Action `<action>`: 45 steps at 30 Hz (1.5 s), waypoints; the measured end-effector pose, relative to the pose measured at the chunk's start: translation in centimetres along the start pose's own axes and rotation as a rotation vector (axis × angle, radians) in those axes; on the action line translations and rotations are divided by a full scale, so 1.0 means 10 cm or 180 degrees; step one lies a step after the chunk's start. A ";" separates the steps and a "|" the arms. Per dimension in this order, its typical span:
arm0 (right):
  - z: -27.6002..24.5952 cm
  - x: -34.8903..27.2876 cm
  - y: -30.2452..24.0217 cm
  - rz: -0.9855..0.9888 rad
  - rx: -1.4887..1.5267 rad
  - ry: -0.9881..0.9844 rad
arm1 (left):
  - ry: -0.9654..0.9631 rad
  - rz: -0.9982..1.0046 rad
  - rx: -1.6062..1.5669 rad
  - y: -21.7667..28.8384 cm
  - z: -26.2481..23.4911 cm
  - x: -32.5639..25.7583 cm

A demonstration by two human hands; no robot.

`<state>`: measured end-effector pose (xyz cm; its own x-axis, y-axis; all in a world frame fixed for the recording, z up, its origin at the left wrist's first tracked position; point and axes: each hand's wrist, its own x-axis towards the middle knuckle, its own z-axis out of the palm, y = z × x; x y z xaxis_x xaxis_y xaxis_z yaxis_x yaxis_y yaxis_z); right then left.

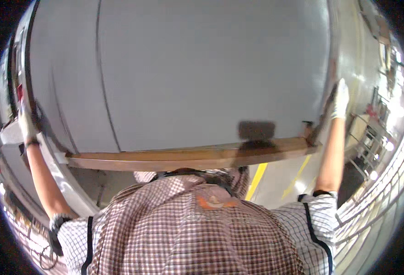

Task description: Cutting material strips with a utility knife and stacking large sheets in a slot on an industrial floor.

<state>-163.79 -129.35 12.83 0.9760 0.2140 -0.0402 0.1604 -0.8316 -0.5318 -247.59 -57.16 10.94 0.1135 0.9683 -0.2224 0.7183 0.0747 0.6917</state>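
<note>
A broad grey sheet (pixel 211 68) lies in front of me, with a wooden strip (pixel 165 158) along its near edge. My arms are spread wide to its two sides. At the far left, my left hand (pixel 25 123) wears a white glove and reaches along the left edge, near a small red thing (pixel 20 92); its fingers are too blurred to make out. My right hand (pixel 341 101), also in a white glove, lies against the right edge with its fingers stretched forward. Whether either hand bears on the sheet I cannot tell.
Dark lines run lengthwise over the sheet's left part. A dark shadow falls near its front right. Yellow lines (pixel 257 179) mark the pale floor below. Metal racks (pixel 371 142) stand on the right, and a pale machine frame (pixel 67 176) is at my left.
</note>
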 end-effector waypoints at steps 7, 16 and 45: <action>-0.29 -1.57 1.04 0.1293 -0.0476 0.1040 | 0.0671 -0.1565 -0.0830 -1.25 -0.13 -1.47; 0.01 -1.58 1.53 0.1392 0.1348 0.1626 | 0.0603 -0.1631 -0.1611 -0.51 1.01 -1.66; 0.66 -1.85 0.81 0.1672 0.1065 0.1705 | 0.1151 -0.1273 -0.1741 -1.28 0.88 -1.15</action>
<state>-181.54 -136.70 3.68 0.8632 -0.5048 0.0100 -0.3068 -0.5401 -0.7837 -252.05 -71.34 -1.46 -0.3827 0.8535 -0.3537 0.2048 0.4517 0.8684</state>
